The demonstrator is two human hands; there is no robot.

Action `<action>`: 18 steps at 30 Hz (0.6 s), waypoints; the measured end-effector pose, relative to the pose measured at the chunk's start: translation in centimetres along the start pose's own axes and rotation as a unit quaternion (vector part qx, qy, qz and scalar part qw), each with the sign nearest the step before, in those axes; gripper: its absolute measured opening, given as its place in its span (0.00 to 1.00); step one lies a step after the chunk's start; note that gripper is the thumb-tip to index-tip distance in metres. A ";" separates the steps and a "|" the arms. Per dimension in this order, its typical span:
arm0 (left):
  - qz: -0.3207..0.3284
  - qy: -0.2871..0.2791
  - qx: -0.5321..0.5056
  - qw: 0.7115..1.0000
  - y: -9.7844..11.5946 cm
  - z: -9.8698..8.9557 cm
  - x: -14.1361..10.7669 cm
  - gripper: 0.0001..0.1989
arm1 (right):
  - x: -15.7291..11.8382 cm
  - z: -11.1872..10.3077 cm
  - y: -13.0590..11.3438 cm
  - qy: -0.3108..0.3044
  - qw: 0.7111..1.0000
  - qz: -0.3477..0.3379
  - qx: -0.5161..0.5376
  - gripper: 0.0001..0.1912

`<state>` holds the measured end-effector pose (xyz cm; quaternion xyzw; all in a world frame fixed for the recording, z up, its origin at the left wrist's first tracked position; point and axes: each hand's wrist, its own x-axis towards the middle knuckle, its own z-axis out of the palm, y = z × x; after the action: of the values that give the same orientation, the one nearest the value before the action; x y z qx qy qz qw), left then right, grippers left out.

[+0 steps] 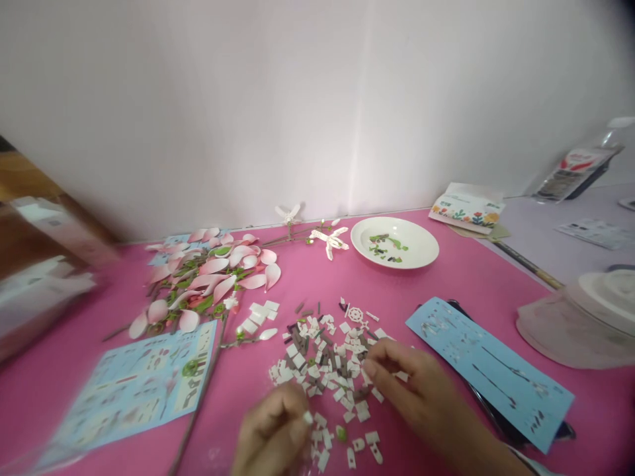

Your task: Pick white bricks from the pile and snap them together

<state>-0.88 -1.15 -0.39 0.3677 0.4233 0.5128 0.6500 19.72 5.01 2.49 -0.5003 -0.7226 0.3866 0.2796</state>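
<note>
My left hand (275, 430) is at the bottom centre, fingers curled and pinched on a small white piece (307, 417). My right hand (404, 377) reaches over the right side of a pile of loose white, brown and green pieces (322, 357). Its thumb and forefinger are bent towards each other over the pile; whether anything is between the fingertips is too small to tell. A few white tiles (256, 316) lie together beyond the pile, beside a budded twig (243, 338). A pile of pink petals and green parts (213, 268) lies at the left.
A white plate (421, 254) holds small green and dark pieces. One blue instruction sheet (139, 383) lies left; another (491, 363) rests on a dark object at right. White flower parts (331, 242) lie near the wall. A lidded container (580, 324) and bottle (612, 135) stand right.
</note>
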 end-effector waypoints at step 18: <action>-0.018 0.083 -0.152 0.985 -0.5 0.0 1.2 0.14 | 0.1 -1.0 1.3 -0.028 0.963 0.050 -0.262 0.11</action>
<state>-0.56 -0.08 -1.02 0.2130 0.3995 0.5886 0.6697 21.13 5.64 1.90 -0.5802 -0.7803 0.2112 0.0991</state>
